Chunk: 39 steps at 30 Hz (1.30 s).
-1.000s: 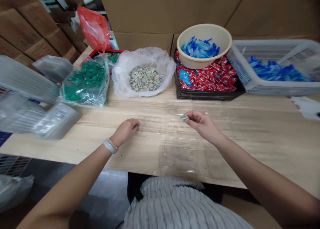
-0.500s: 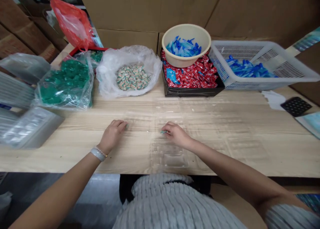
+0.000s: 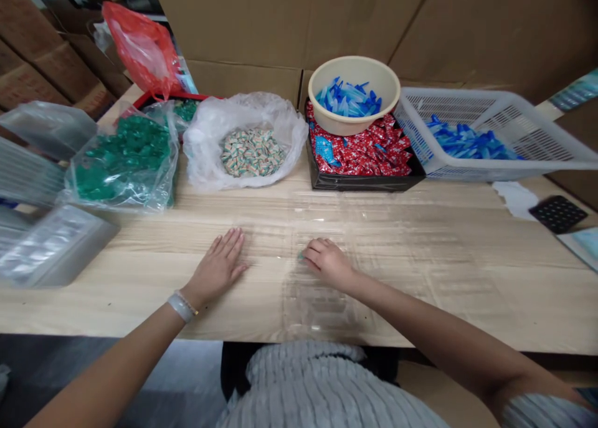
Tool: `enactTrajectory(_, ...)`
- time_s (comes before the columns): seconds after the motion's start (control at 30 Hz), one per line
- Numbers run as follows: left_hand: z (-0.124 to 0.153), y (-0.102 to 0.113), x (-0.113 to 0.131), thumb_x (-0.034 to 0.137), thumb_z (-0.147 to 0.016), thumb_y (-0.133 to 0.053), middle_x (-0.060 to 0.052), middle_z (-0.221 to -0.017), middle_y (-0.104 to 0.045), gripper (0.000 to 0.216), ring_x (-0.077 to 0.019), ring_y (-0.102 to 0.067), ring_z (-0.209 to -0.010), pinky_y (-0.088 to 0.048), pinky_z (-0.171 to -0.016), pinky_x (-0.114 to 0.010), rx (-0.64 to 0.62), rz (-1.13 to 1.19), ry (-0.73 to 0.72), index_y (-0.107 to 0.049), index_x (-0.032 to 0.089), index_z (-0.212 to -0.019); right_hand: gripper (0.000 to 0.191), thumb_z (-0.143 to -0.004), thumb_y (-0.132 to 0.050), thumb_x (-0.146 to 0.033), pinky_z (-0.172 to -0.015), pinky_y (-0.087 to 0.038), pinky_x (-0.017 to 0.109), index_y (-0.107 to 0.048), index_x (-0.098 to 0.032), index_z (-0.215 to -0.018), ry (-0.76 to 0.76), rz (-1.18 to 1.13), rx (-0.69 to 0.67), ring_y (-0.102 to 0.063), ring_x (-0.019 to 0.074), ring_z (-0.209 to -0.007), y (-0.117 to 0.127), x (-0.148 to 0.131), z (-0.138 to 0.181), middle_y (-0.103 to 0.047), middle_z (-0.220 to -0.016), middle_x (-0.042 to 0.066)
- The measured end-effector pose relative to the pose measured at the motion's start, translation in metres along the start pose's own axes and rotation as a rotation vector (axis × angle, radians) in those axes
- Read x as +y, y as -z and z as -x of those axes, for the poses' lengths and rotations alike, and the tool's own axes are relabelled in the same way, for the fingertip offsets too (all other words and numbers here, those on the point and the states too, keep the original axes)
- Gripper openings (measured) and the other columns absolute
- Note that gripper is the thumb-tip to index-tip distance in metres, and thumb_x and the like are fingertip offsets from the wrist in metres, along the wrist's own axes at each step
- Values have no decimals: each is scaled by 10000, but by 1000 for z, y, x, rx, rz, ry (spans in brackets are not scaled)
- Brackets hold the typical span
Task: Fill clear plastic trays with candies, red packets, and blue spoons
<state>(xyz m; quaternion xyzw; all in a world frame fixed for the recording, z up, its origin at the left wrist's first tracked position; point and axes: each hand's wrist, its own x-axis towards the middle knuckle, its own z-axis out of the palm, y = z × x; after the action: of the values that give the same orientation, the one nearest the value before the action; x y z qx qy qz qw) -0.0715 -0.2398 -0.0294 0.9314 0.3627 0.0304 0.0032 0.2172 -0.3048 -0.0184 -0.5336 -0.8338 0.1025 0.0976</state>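
Observation:
A clear plastic blister tray [image 3: 322,291] lies flat on the wooden table [image 3: 443,278] in front of me. My right hand [image 3: 327,261] rests on the tray's far left part with the fingers curled, pinching a small green-and-white wrapped candy at its fingertips. My left hand [image 3: 219,266] lies flat on the table to the left of the tray, fingers stretched out, holding nothing. A white band sits on the left wrist.
Along the back stand a bag of green candies [image 3: 126,160], a white bag of striped candies [image 3: 250,151], a black box of red packets [image 3: 364,160] with a beige bowl of blue pieces [image 3: 352,95], and a white basket [image 3: 490,135]. Clear trays [image 3: 51,247] are stacked at left.
My left hand has opened from a curled pinch to flat on the table. My right hand came down and nearer with the small candy onto the tray. The view has shifted to the right.

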Motion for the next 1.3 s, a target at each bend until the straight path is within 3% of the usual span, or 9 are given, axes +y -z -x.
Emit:
enactTrajectory(0.33, 0, 5, 0, 514, -820, -338, -133, -1403, -230, 689, -225, -162, -1303, -220, -1039, -416, -5, -5, -36, -168, 118, -1358, 134, -807, -467, -182, -679, -345, 303, -598, -157, -820, -6, 39, 107, -475, 176, -748, -7, -8, -5, -573, -770, 65)
enactTrajectory(0.47, -4, 15, -7, 526, -801, -375, -147, -1394, -250, 729, -236, -187, -1296, -243, -1029, -416, 23, 6, -87, -171, 96, -1353, 154, -814, -473, -215, -675, -355, 304, -588, -159, -898, 44, -9, 167, -486, 176, -742, 7, -3, -9, -584, -782, 67)
enactTrajectory(0.57, -39, 31, -30, 451, -820, -400, -149, -1360, -323, 629, -225, -264, -1267, -274, -1017, -398, 148, 72, -15, -268, 89, -1318, 177, -832, -431, -209, -673, -368, 290, -594, -146, -864, 1, -21, 235, -505, 174, -743, 35, 12, -43, -593, -778, 77)
enactTrajectory(0.7, -129, 44, -82, 308, -843, -401, -95, -1114, -562, 341, -184, -491, -1058, -387, -920, -321, 283, 196, 203, -534, 151, -1115, 250, -842, -418, -263, -664, -373, 269, -616, -157, -734, -71, -23, 173, -541, 165, -698, 62, 34, -139, -616, -718, 64)
enactTrajectory(0.8, -184, 34, -113, 230, -809, -436, -101, -942, -607, 273, -197, -550, -907, -438, -808, -308, 206, 166, 403, -613, 143, -998, 223, -832, -424, -232, -653, -384, 238, -623, -184, -920, -215, -100, 113, -570, 151, -729, 55, 47, -213, -649, -820, 51)
enactTrajectory(0.9, -204, 16, -123, 209, -774, -472, -112, -877, -606, 238, -215, -555, -848, -443, -751, -321, 167, 144, 455, -641, 135, -925, 262, -796, -429, -146, -657, -394, 236, -627, -194, -961, -338, -69, 27, -582, 159, -797, 34, 55, -258, -652, -918, 61)
enactTrajectory(1.07, -212, 1, -117, 223, -761, -503, -79, -930, -583, 245, -205, -526, -891, -416, -786, -318, 169, 174, 286, -630, 197, -969, 213, -771, -457, -180, -635, -398, 284, -668, -161, -790, -428, 28, -18, -583, 194, -746, 7, 58, -273, -658, -822, 109)
enactTrajectory(1.3, -234, 11, -129, 203, -720, -536, -86, -927, -563, 201, -218, -510, -919, -395, -817, -325, 22, 170, 89, -638, 165, -890, 180, -739, -523, -290, -723, -381, 371, -667, -197, -795, -423, 4, 23, -523, 261, -896, 2, 54, -271, -598, -944, 116)
